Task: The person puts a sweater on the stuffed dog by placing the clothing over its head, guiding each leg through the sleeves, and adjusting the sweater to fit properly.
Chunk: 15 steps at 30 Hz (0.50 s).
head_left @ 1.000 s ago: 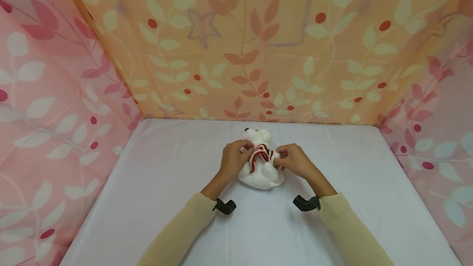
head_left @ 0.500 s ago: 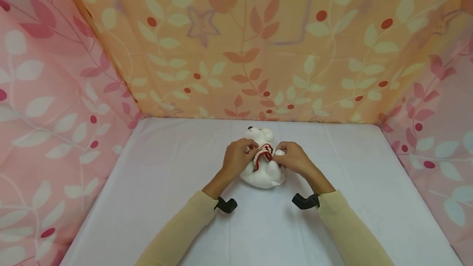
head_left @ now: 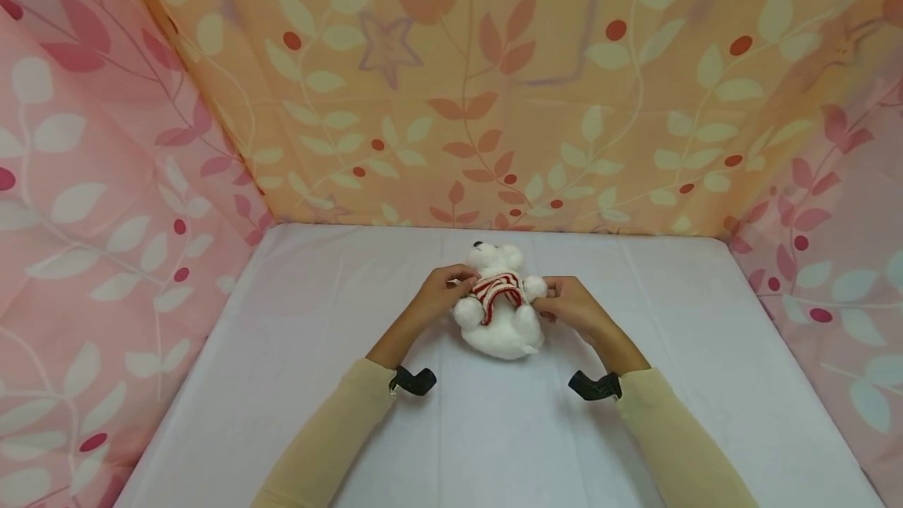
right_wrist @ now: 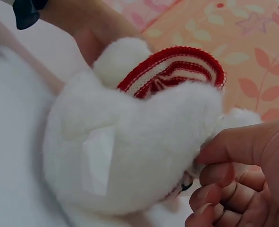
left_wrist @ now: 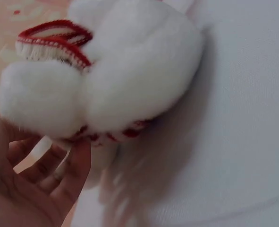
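A white plush bear [head_left: 497,342] reclines on the table, its dark nose toward the back wall. Round its chest sits a red-and-white striped knitted sweater [head_left: 498,286], whose lower hem arches open over the belly. My left hand [head_left: 444,290] holds the bear at the arm on the left; in the left wrist view, the fingers [left_wrist: 75,175] curl beneath the round white paw [left_wrist: 40,97] by the sweater's edge. On the other side, my right hand [head_left: 568,306] pinches near the other arm, thumb and forefinger against the fur. A white label [right_wrist: 99,161] hangs at the bear's rear.
The bear is on a white cloth-covered table [head_left: 339,296]. Behind the table hangs an orange leaf-print curtain [head_left: 317,116], with pink leaf-print curtains [head_left: 92,257] at both sides. Black devices [head_left: 415,381] are strapped at both wrists.
My left hand has moved left off the sweater's front to the bear's arm. Both paws show more fully, and the sweater lies more spread over the chest. My right hand has shifted slightly right.
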Each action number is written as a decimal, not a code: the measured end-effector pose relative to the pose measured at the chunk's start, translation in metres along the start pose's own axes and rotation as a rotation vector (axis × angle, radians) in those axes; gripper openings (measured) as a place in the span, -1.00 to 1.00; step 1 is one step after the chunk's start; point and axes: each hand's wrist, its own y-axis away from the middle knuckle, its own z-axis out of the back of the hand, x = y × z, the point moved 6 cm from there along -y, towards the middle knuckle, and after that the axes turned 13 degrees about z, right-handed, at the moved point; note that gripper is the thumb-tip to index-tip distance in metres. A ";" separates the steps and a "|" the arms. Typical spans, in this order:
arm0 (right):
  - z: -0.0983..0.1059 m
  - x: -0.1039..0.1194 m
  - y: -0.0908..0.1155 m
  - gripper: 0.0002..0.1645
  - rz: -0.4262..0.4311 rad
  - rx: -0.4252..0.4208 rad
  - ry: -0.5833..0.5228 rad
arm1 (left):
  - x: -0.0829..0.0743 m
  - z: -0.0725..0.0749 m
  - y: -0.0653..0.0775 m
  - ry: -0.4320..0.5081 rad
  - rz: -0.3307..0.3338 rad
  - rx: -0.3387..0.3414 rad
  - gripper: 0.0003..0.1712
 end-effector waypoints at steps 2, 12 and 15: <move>0.001 -0.003 0.002 -0.87 -0.013 -0.008 -0.011 | 0.007 0.000 -0.001 0.062 0.040 0.086 -0.74; 0.000 -0.002 0.012 -0.83 0.042 0.051 0.121 | 0.018 0.005 -0.006 0.089 0.021 0.100 -0.73; -0.001 -0.001 0.013 -0.83 0.064 0.076 0.179 | 0.016 0.006 -0.007 0.095 -0.010 -0.017 -0.79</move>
